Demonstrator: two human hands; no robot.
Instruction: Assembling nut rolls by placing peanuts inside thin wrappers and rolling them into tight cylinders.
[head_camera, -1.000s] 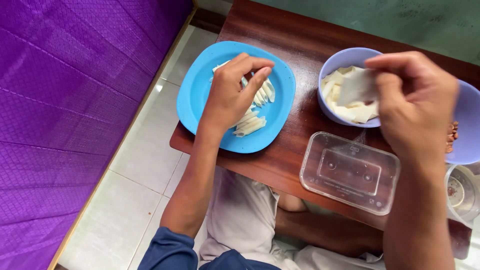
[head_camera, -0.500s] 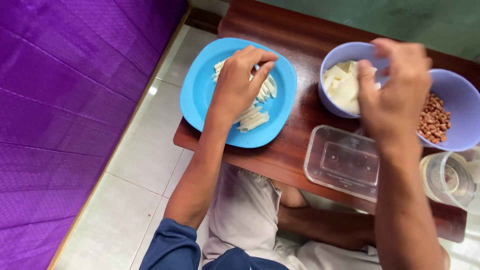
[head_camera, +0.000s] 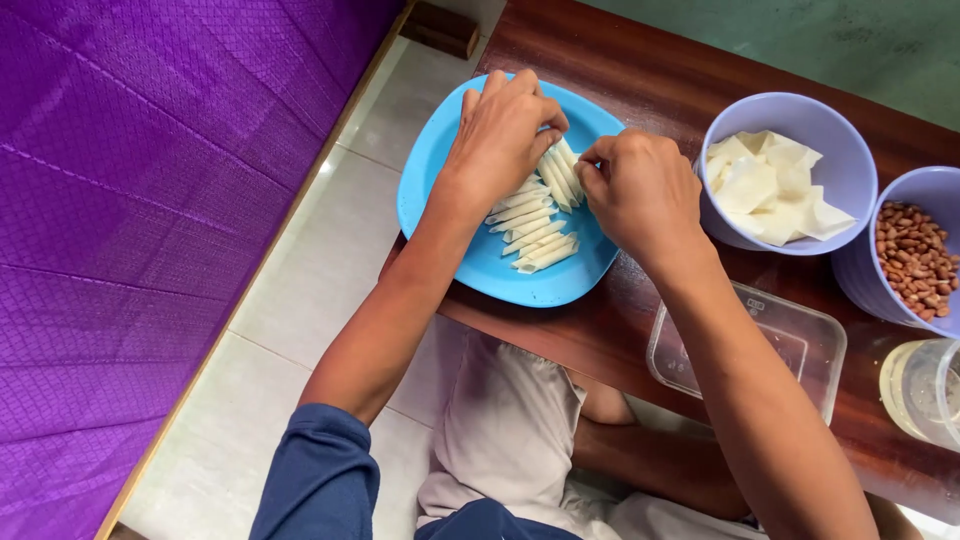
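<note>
Pale cream rolls (head_camera: 535, 222) on a bright blue plate (head_camera: 440, 200), dark reddish-brown table (head_camera: 640, 70).

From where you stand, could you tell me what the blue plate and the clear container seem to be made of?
Blue plate: probably plastic or melamine, with an even colour and soft sheen. Clear container: likely thin plastic, see-through, with moulded ridges and rounded corners.

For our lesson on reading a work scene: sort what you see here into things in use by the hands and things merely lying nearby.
In use:
left hand
right hand
rolled white wrappers
blue plate

Lying nearby, untouched:
bowl of flat white wrappers
bowl of peanuts
clear plastic box
clear cup
</note>
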